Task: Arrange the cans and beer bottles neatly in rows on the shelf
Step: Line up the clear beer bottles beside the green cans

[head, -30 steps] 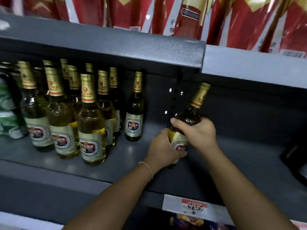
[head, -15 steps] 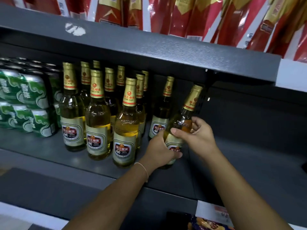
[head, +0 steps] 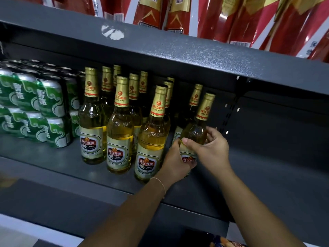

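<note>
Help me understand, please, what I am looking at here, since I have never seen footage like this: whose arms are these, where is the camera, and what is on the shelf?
No machine here: a person wears a camera on the head, looking forward and down, so the two arms are their own. It is a single view. They stand at a dark grey shop shelf. On it, at the left, are green beer cans, stacked two high. Next to them stand rows of Pearl River beer bottles with gold foil necks. Both hands grip one more beer bottle at the right end of the bottle group: the left hand around its lower body, the right hand around its shoulder. Whether its base touches the shelf is hidden. Red packages sit on the shelf above.
</note>
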`<state>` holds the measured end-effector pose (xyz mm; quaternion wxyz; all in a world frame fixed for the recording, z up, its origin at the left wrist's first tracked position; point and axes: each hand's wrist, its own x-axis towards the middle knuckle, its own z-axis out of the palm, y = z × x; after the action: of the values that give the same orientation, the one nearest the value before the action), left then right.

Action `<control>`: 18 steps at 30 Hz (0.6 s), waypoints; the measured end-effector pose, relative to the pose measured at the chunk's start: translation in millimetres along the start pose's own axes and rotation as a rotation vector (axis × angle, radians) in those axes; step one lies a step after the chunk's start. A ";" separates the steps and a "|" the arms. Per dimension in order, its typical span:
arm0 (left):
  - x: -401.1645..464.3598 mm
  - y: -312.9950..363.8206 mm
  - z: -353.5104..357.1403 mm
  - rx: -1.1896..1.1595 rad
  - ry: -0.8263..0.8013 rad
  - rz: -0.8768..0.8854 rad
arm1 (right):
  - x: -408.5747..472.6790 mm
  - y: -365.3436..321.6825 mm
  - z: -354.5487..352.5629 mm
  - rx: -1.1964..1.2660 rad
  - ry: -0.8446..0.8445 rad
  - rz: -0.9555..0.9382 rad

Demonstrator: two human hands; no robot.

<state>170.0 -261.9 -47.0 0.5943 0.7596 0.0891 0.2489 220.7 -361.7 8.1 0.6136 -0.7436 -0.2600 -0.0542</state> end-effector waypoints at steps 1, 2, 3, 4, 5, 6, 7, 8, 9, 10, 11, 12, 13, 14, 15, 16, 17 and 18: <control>0.0 -0.3 0.0 0.008 0.004 0.007 | 0.7 0.0 2.8 -0.010 0.013 0.002; 1.2 -2.9 0.6 0.033 0.022 0.014 | 1.4 -0.4 5.5 -0.023 0.024 0.001; 1.5 -6.3 1.6 0.076 0.042 0.017 | 2.2 -0.6 7.9 -0.037 0.035 0.002; 0.6 -9.3 2.5 0.118 0.062 0.008 | 3.2 -0.9 10.2 -0.049 0.047 0.006; -1.8 -11.5 3.2 0.158 0.081 -0.011 | 4.0 -1.6 11.9 -0.063 0.058 0.008; -4.4 -14.1 3.5 0.190 0.092 -0.033 | 4.3 -2.2 13.4 -0.075 0.067 0.006; -7.9 -15.2 3.5 0.219 0.096 -0.054 | 4.1 -2.6 14.7 -0.088 0.074 -0.002; -10.2 -17.6 3.4 0.247 0.094 -0.070 | 3.6 -2.9 16.0 -0.099 0.081 -0.016; -12.1 -19.5 2.8 0.275 0.093 -0.078 | 2.9 -2.7 17.0 -0.104 0.084 -0.031; -13.0 -21.9 1.4 0.302 0.086 -0.081 | 2.5 -2.0 17.9 -0.104 0.082 -0.041; -14.5 -23.1 -0.1 0.328 0.079 -0.078 | 2.5 -1.3 18.2 -0.101 0.072 -0.045; -14.9 -24.8 -1.8 0.349 0.072 -0.078 | 3.2 0.2 17.6 -0.099 0.052 -0.038; -16.2 -25.3 -3.3 0.366 0.067 -0.079 | 4.1 2.1 16.2 -0.087 0.019 -0.025; -17.3 -25.9 -4.6 0.375 0.065 -0.079 | 5.0 6.0 13.4 -0.057 -0.022 -0.007; -19.0 -25.7 -5.6 0.378 0.064 -0.076 | 4.9 11.5 9.2 -0.005 -0.063 0.015; -20.5 -25.6 -6.4 0.372 0.061 -0.068 | 2.6 17.7 4.1 0.059 -0.099 0.044; -22.3 -24.8 -6.7 0.364 0.053 -0.060 | -1.6 24.9 -1.2 0.112 -0.129 0.078; -24.1 -23.9 -7.0 0.360 0.042 -0.055 | -7.2 32.5 -5.8 0.137 -0.157 0.103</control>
<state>149.6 -259.6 -74.9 0.4531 0.8456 0.1656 0.2284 230.7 -373.1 -22.1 0.6429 -0.7142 -0.2716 0.0537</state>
